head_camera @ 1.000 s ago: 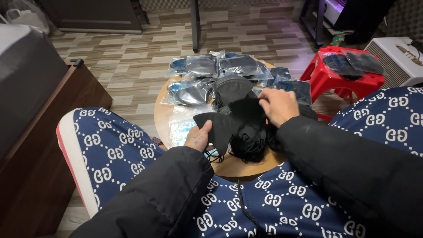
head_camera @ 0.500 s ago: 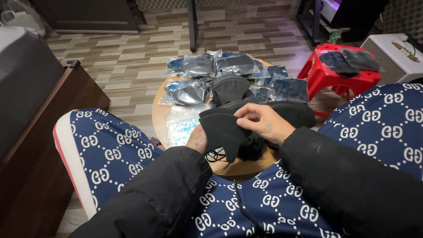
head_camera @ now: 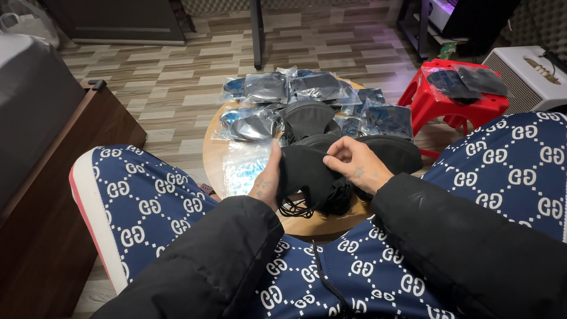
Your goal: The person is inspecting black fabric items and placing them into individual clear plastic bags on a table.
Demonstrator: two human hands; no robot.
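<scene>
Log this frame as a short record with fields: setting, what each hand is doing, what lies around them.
setting: person seated, small round wooden table between the knees, wood-pattern floor
left hand: flat against the left side of a black eye mask
right hand: fingers pinch the top edge of the same mask
under the hands: pile of loose black masks with thin cords
far side of table: masks sealed in clear plastic bags
empty clear bag: lying left of the hands
red stool: to the right, a few dark masks on it
</scene>
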